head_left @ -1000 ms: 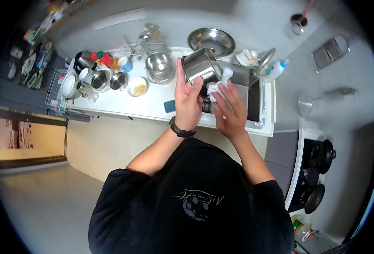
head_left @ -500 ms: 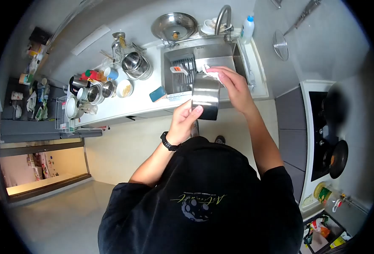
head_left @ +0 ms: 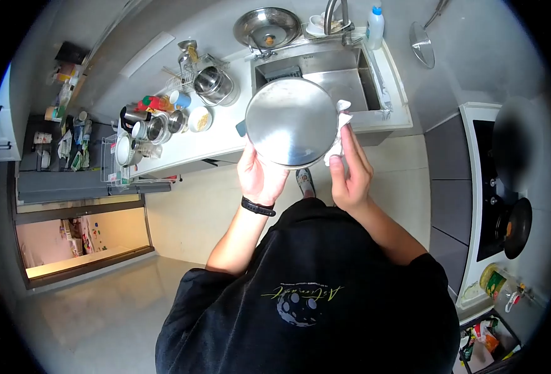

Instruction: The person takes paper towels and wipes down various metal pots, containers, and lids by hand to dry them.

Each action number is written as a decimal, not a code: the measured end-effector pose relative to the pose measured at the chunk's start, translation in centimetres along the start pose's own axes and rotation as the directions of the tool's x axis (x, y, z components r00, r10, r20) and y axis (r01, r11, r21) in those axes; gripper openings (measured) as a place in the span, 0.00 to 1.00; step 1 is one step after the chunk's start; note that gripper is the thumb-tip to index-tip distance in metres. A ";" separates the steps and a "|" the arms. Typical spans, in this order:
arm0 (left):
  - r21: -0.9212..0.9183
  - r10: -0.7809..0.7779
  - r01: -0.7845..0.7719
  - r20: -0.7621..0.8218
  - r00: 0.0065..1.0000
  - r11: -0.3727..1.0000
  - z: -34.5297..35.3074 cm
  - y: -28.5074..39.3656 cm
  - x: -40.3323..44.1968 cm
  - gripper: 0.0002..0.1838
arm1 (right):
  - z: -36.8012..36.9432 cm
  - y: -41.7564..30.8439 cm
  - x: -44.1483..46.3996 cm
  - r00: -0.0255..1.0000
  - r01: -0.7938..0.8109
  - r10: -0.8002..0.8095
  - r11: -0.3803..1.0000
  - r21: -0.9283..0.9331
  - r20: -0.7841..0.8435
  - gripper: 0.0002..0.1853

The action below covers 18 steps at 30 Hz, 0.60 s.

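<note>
Judged wiping step | stainless-steel pot (head_left: 291, 121) held above counter's front edge (head_left: 370, 121), gripped low by left hand (head_left: 262, 182), fingertips hidden | white cloth (head_left: 335, 148) pinched at pot's side by right hand (head_left: 354, 182) | steady support called for in any turning

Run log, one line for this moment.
left hand: holding steel pot | right hand: white wipe at pot's edge | sink: partly hidden

The left hand (head_left: 261, 177) holds the pot (head_left: 291, 121) at the front edge of the counter (head_left: 224, 129); the right hand (head_left: 354, 177) holds a cloth (head_left: 343, 124) against its side. The sink (head_left: 344, 81) sits near the counter's right end.
</note>
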<state>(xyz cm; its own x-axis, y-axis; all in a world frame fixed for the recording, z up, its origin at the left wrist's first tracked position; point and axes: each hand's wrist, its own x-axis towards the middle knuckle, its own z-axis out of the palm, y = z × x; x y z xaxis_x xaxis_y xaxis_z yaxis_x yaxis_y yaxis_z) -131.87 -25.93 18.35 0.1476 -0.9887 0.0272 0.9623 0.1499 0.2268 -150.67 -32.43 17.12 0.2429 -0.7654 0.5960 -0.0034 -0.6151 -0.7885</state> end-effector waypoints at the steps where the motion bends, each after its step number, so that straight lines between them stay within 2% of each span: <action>1: -0.031 -0.028 0.029 0.011 1.000 0.999 -0.1 0.0 -0.3 0.25 | 0.0 -0.1 0.6 0.998 0.056 -0.055 0.998 0.025 -0.014 0.26; 2: -0.029 -0.025 0.025 0.009 1.000 0.999 -0.1 -0.1 -0.6 0.25 | 0.0 -0.2 1.3 0.994 0.111 -0.110 0.993 0.048 -0.029 0.27; 4: -0.008 -0.097 0.098 0.072 0.993 0.995 0.5 -0.5 -0.8 0.25 | -0.3 -0.4 3.2 0.994 0.111 -0.110 0.991 0.079 -0.010 0.28; 5: 0.117 -0.102 0.097 0.034 0.994 0.988 -0.6 -0.4 -1.1 0.23 | -0.5 -0.2 4.3 0.991 0.118 -0.123 0.990 0.081 0.059 0.29; 6: 0.222 -0.052 0.033 0.080 0.995 0.975 -0.6 -0.8 -1.2 0.20 | -0.6 -0.2 4.8 0.982 0.127 -0.136 0.989 0.082 0.127 0.29; 7: 0.431 -0.034 -0.020 0.118 0.992 0.902 -0.6 -1.0 -1.0 0.18 | -0.6 -0.3 4.9 0.981 0.010 -0.052 0.977 0.214 0.189 0.33; 8: 0.679 0.027 -0.077 0.084 0.996 0.730 -0.3 -1.4 -1.2 0.15 | -0.2 -0.4 4.8 0.980 0.017 -0.058 0.977 0.212 0.191 0.33; 9: 0.868 0.089 -0.086 0.048 0.995 0.489 1.4 -2.0 -1.2 0.13 | 0.3 -0.5 4.3 0.982 0.026 -0.066 0.976 0.217 0.178 0.35; 10: 0.930 0.042 -0.040 0.027 0.999 0.364 1.9 -1.4 -1.3 0.10 | 0.8 -0.4 3.6 0.983 0.032 -0.071 0.975 0.221 0.169 0.36; 11: 0.984 0.029 -0.168 0.166 0.986 0.057 2.6 -0.7 -0.9 0.08 | 1.3 -0.3 2.6 0.983 -0.032 -0.015 0.966 0.255 0.181 0.38; 12: 0.925 -0.022 -0.286 0.290 0.957 -0.252 3.3 -0.4 -0.5 0.07 | 1.7 -0.2 1.5 0.980 -0.095 0.040 0.953 0.288 0.193 0.41; 13: 0.882 -0.036 -0.303 0.312 0.950 -0.360 3.9 -0.5 -0.6 0.07 | 2.1 -0.5 0.8 0.970 -0.232 0.159 0.833 0.502 0.183 0.44; 14: 0.786 -0.078 -0.327 0.338 0.938 -0.525 4.0 -0.5 -0.7 0.08 | 2.5 -0.5 0.3 0.939 -0.338 0.278 0.646 0.684 0.202 0.48; 15: 0.645 -0.150 -0.390 0.395 0.906 -0.657 4.1 -0.4 -0.7 0.09 | 2.9 -0.2 0.1 0.910 -0.389 0.353 0.549 0.740 0.217 0.52; 16: 0.476 -0.234 -0.441 0.432 0.871 -0.761 4.2 -0.3 -0.8 0.09 | 3.0 -0.5 -0.3 0.872 -0.423 0.455 0.516 0.745 0.181 0.47; 17: 0.480 -0.230 -0.437 0.430 0.873 -0.761 4.1 -0.3 -1.0 0.09 | 3.2 -0.3 0.0 0.834 -0.468 0.525 0.506 0.725 0.172 0.45; 18: 0.374 -0.276 -0.435 0.407 0.871 -0.819 4.1 -0.4 -1.4 0.13 | 3.3 0.1 0.4 0.790 -0.512 0.591 0.492 0.704 0.161 0.44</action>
<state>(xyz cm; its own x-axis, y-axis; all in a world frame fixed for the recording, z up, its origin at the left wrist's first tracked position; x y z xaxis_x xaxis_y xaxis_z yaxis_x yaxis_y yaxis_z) -133.43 -24.62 22.19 -0.2300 -0.9052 0.3574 -0.9380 0.3041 0.1665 -147.42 -32.15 16.81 0.3458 -0.9381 -0.0197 0.5570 0.2222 -0.8003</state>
